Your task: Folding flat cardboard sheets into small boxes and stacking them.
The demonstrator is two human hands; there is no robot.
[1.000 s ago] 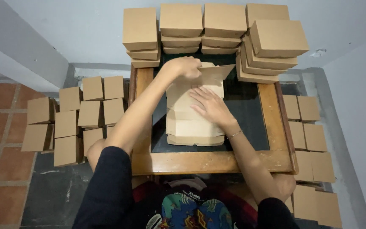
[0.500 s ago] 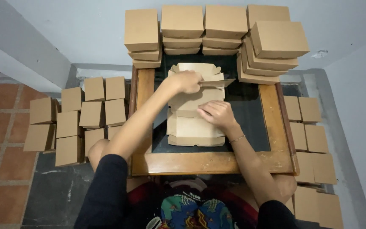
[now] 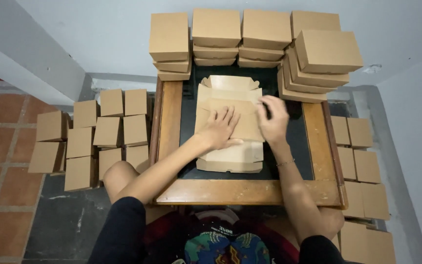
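A flat brown cardboard box blank (image 3: 231, 98) lies on the dark top of a small wooden-framed table (image 3: 240, 192). My left hand (image 3: 221, 128) rests palm down on its middle panel, fingers spread. My right hand (image 3: 273, 117) presses on the blank's right edge, fingers curled over the side flap. The blank's far flap lies folded toward me, and a near panel sticks out below my left hand.
Stacks of finished brown boxes (image 3: 318, 54) line the table's far edge against the wall. More closed boxes sit on the floor to the left (image 3: 108, 132) and to the right (image 3: 362, 161). My knees show under the table.
Both hands moved onto the middle of the blank. The left hand came down from the far flap, which now lies folded over; the right hand shifted to the right edge.
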